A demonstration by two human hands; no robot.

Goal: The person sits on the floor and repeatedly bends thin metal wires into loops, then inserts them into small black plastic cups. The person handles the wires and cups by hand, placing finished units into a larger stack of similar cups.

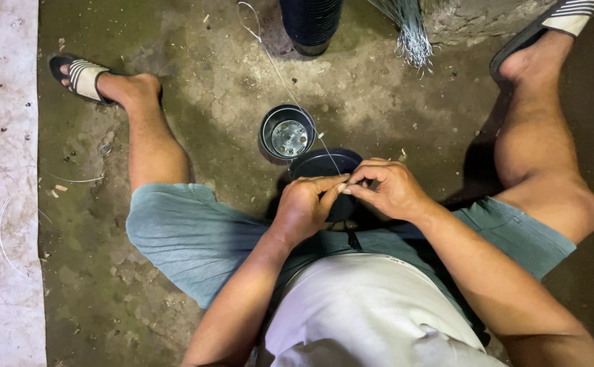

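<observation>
My left hand and my right hand meet in front of me, fingertips pinched together on a thin metal wire that runs up and away to a looped end. Under both hands sits a black plastic pot, partly hidden by my fingers. A second black pot stands upright on the ground just beyond, its holed bottom visible inside. I sit on the ground with my knees spread.
A tall stack of black pots stands at the top centre. A bundle of cut wires leans beside a concrete block. Loose wire pieces lie at the left near a pale slab. Dirt ground all round.
</observation>
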